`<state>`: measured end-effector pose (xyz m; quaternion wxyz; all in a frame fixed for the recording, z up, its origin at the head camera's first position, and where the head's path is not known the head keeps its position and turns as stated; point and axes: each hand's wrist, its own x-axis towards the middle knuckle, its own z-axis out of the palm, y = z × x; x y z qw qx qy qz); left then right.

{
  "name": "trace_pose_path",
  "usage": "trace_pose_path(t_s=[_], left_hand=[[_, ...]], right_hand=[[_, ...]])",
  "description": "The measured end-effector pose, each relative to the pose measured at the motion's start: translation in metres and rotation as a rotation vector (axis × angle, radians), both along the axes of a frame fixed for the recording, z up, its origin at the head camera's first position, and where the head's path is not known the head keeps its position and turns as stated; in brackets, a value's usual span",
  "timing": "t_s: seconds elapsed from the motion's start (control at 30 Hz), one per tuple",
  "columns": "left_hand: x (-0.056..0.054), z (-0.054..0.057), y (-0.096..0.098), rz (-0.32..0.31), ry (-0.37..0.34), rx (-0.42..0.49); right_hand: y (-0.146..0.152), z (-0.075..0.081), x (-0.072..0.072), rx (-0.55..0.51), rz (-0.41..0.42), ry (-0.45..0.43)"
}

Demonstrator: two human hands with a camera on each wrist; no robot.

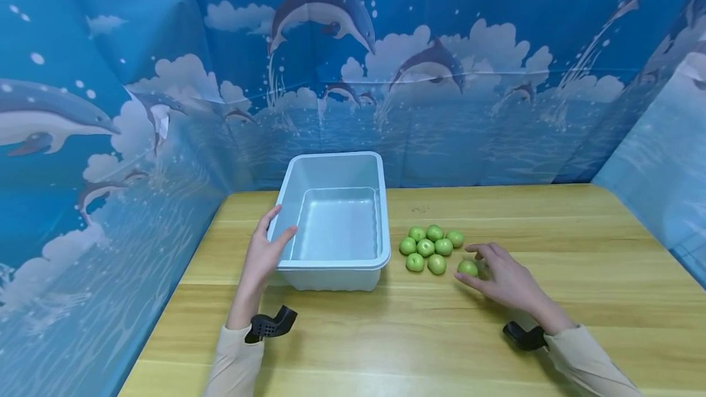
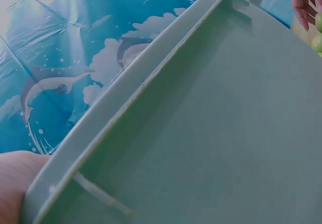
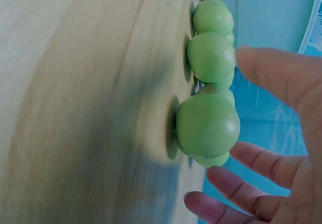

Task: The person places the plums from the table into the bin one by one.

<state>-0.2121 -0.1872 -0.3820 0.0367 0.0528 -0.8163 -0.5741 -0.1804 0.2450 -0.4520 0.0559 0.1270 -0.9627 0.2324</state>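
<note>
Left hand (image 1: 266, 255) is stretched forward, thumb (image 1: 287, 237) well apart from the fingers (image 1: 269, 217). Right hand (image 1: 508, 279) angles inward, thumb and fingers making a kinda loose C.

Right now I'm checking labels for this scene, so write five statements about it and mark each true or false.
1. The left hand holds the edge of the pale bin. True.
2. The green fruits lie on the wooden table, right of the bin. True.
3. The right hand is inside the bin. False: it is at the fruit nearest it.
4. The bin is upside down. False: its opening faces up.
5. The backdrop shows dolphins. True.
</note>
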Motion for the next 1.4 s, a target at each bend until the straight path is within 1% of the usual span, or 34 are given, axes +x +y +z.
trace_pose_path(t_s=[0.13, 0.43, 0.7, 0.97, 1.4], left_hand=[[0.000, 0.000, 0.000, -0.006, 0.024, 0.016], [0.001, -0.004, -0.001, -0.014, 0.049, 0.020], [0.000, -0.005, 0.000, 0.020, 0.012, 0.013], [0.001, -0.007, 0.000, 0.017, 0.033, 0.015], [0.001, -0.008, 0.000, 0.016, 0.035, 0.021]], right_hand=[[0.001, -0.003, -0.004, -0.009, 0.002, -0.005], [0.004, -0.009, -0.010, -0.021, 0.009, -0.010], [0.003, -0.009, -0.011, -0.044, 0.005, -0.038], [0.002, -0.009, -0.010, -0.059, 0.005, -0.058], [0.003, -0.013, -0.012, -0.048, -0.006, -0.029]])
